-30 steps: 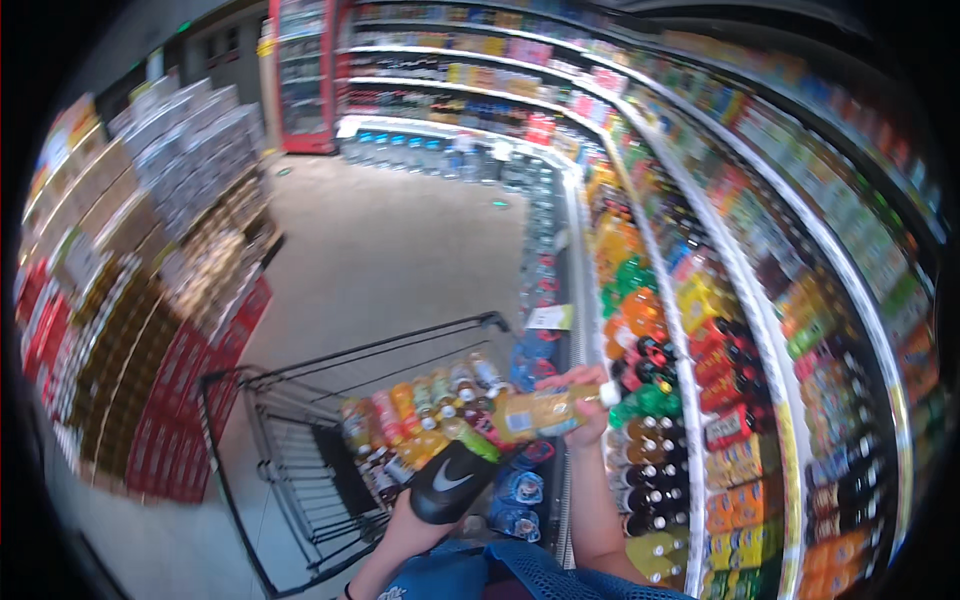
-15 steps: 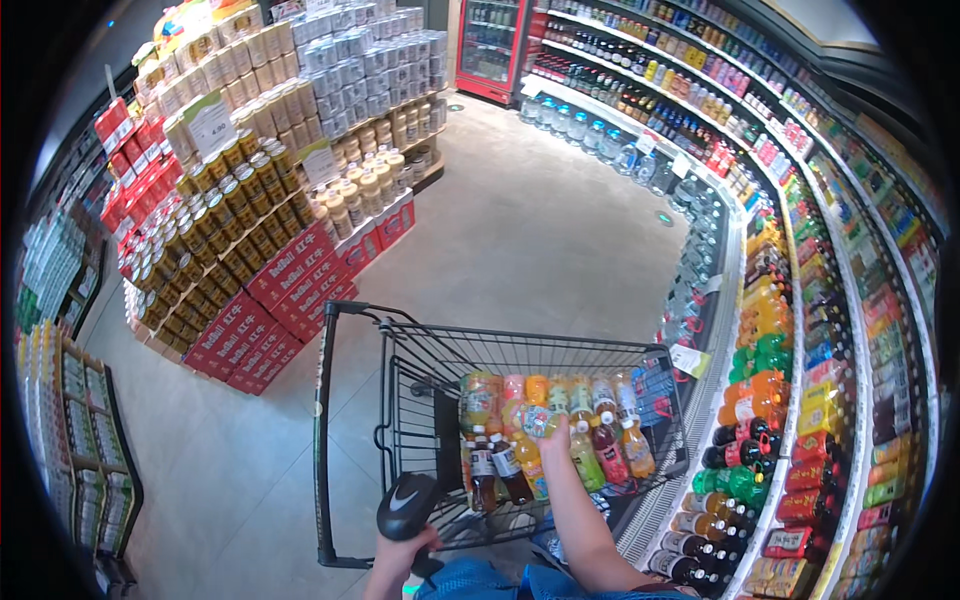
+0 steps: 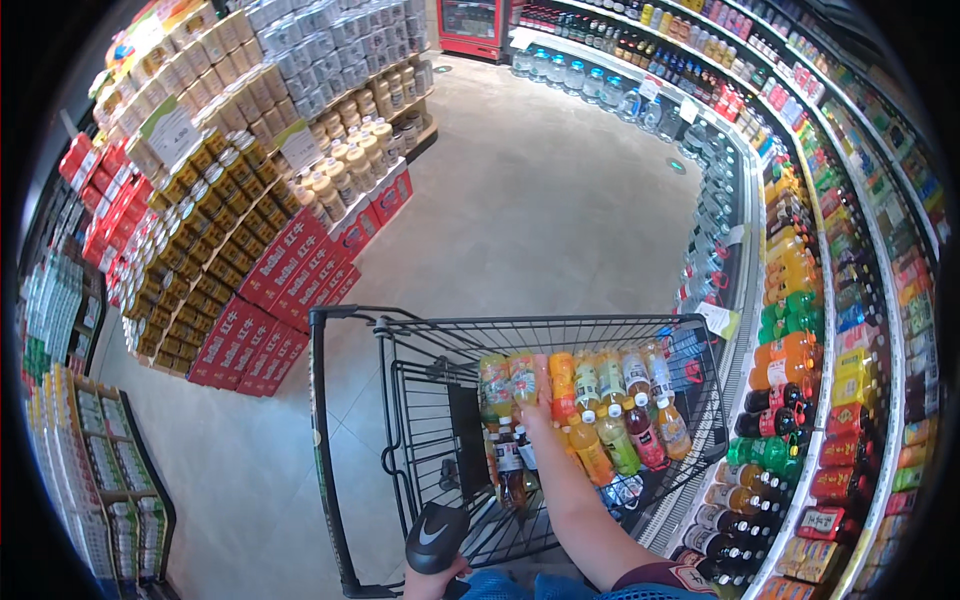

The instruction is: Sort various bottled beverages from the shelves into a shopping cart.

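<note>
My left hand (image 3: 432,580), at the lower edge, is closed around the handle of a black handheld barcode scanner (image 3: 437,540). A black wire shopping cart (image 3: 550,322) stands in front of me, with rows of bottled drinks inside. My right hand (image 3: 537,411) reaches into the cart and grips a pale yellow-green drink bottle (image 3: 522,378) in the back row. An orange bottle (image 3: 562,380) stands just right of that hand. Dark bottles (image 3: 510,470) lean nearer to me, partly hidden by my forearm. A red drink bottle (image 3: 646,440) and a green-yellow one (image 3: 618,440) lie farther right.
Long drink shelves (image 3: 790,365) curve along the right, close to the cart. At the left rises a stacked display of gold cans (image 3: 200,240) on red cartons (image 3: 250,340). Another stocked shelf (image 3: 120,460) stands at the lower left. Large water bottles (image 3: 575,75) line the far floor.
My right hand has moved left and away from me, setting its bottle from lying across the others to upright in the back row. The scanner has shifted slightly right and down.
</note>
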Tool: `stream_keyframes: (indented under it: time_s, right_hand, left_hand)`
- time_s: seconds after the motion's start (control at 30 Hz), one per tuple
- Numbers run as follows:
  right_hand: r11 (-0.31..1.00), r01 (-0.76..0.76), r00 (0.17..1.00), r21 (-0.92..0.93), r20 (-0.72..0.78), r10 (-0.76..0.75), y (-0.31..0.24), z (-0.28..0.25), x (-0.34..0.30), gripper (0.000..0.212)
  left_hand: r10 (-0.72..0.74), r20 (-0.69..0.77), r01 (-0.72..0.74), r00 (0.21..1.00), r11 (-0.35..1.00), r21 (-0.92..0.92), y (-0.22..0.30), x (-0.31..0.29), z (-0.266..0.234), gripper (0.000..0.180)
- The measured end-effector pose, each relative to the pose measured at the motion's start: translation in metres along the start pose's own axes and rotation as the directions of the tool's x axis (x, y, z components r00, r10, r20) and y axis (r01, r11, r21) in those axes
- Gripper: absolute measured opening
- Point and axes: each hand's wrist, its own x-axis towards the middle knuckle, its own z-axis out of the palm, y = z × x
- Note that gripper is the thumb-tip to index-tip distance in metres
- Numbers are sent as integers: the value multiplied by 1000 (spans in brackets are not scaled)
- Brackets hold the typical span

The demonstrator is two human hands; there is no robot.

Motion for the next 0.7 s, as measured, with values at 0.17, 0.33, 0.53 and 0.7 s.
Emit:
stream_keyframes:
  time_s: [0.17,0.33,0.53,0.7]
  right_hand:
    - [757,367,919,-541,337,-206,-28,-46,8,47]
    - [922,216,935,-322,341,-100,-78,-101,-44,39]
    - [853,299,950,-427,50,-308,-173,-252,-134,35]
    - [667,153,509,-729,-520,-686,-232,-429,-252,36]
  left_hand:
    - [-14,185,8,983,999,35,13,13,27,8]
    - [-88,196,-2,977,910,416,18,36,46,11]
    - [98,466,-300,879,875,381,17,59,93,41]
    - [36,682,-326,730,896,301,13,60,145,39]
